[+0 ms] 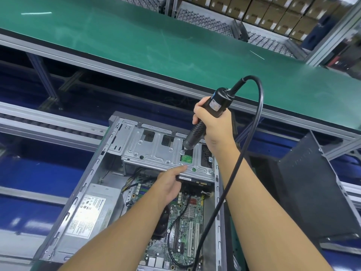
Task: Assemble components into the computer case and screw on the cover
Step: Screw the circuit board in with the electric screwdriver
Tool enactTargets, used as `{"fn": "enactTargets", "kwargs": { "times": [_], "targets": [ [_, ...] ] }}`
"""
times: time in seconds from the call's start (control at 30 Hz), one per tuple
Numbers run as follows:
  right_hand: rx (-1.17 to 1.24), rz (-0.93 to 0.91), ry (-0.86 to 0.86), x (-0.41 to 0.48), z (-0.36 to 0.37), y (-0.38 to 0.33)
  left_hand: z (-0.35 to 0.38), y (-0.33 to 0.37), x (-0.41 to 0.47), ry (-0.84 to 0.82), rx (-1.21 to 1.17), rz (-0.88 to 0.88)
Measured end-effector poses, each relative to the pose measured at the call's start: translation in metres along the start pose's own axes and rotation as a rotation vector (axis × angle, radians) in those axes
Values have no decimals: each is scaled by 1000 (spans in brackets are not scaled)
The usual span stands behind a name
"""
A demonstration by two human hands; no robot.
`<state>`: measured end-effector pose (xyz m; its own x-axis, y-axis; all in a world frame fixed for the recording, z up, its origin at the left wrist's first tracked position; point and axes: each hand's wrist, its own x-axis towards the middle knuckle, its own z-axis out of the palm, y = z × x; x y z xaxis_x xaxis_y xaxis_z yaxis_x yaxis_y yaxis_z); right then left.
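An open computer case (64,218) lies on its side in front of me, with the motherboard (187,227) and power supply (91,210) showing inside. My right hand (213,126) grips a black electric screwdriver (207,118), its tip down on a screw at the top of the metal drive cage (156,153). My left hand (169,184) holds the black drive (193,179) under the cage's near edge, thumb lying on the cage top. The screwdriver's black cable (240,161) loops down past my right forearm.
A dark case cover (312,192) leans upright at the right of the case. A green conveyor belt (136,40) runs across behind the case, with roller racks and stacked cardboard boxes (283,14) beyond. Metal rails (39,122) stretch to the left.
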<state>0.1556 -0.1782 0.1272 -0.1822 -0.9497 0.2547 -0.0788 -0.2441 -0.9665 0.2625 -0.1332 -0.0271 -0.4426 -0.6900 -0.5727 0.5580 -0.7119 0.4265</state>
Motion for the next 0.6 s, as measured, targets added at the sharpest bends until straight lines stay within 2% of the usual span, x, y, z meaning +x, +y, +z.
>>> {"fn": "enactTargets", "kwargs": {
  "times": [0.23,0.43,0.6],
  "targets": [
    [-170,-58,-149,4,13,2,-3,0,4,35,20,-4],
    [-110,-9,-48,5,7,6,-2,-1,2,15,25,-9],
    [-113,-15,-73,4,7,5,0,0,-1,-10,37,4]
  ]
}}
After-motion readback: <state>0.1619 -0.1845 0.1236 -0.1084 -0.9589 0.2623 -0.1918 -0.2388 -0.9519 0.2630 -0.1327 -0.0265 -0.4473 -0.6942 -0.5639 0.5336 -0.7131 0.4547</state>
